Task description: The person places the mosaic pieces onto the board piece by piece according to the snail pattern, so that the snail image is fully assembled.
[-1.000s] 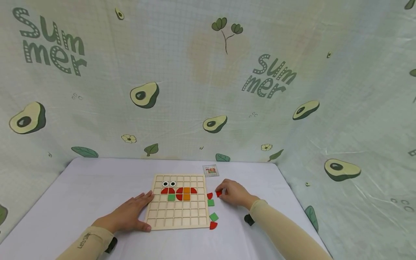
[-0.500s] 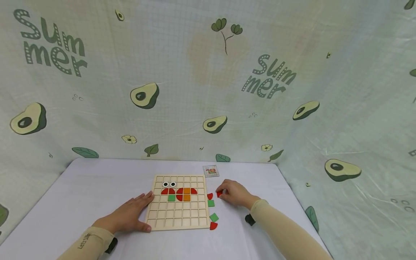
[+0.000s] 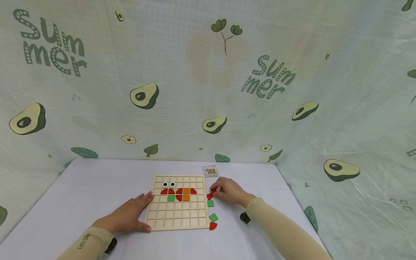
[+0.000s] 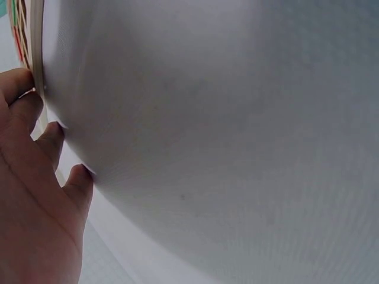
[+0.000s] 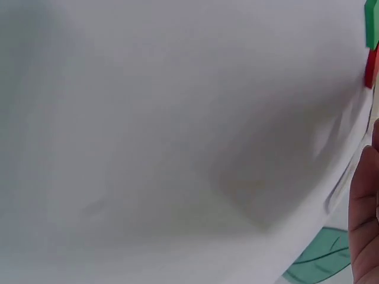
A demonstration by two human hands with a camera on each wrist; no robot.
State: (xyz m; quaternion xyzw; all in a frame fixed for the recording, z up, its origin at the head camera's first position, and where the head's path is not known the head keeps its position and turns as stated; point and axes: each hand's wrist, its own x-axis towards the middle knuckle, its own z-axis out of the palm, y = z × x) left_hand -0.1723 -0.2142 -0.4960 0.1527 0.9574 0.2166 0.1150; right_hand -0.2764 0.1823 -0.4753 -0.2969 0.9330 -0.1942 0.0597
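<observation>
A wooden grid board [image 3: 177, 213] lies on the white table, with red, orange and green pieces and two eye discs set in its upper cells. Against the board's left edge rests my left hand [image 3: 125, 215], fingers spread; the left wrist view shows fingertips touching the board's side. Just right of the board, my right hand [image 3: 231, 191] pinches a red piece [image 3: 213, 191] between thumb and fingers. Its exact shape is partly hidden. Directly below it lies a red quarter-circle piece [image 3: 209, 196], and a green square [image 3: 211, 203] sits beneath that.
Farther down the board's right side lie another green square [image 3: 213, 217] and a red quarter-circle [image 3: 212, 226]. A small picture card [image 3: 210, 171] lies beyond the board's upper right corner. A patterned cloth [image 3: 175, 108] hangs behind the table.
My right hand has moved slightly left and away from me with the red piece, toward the board's right edge. The left hand and the board stay in place.
</observation>
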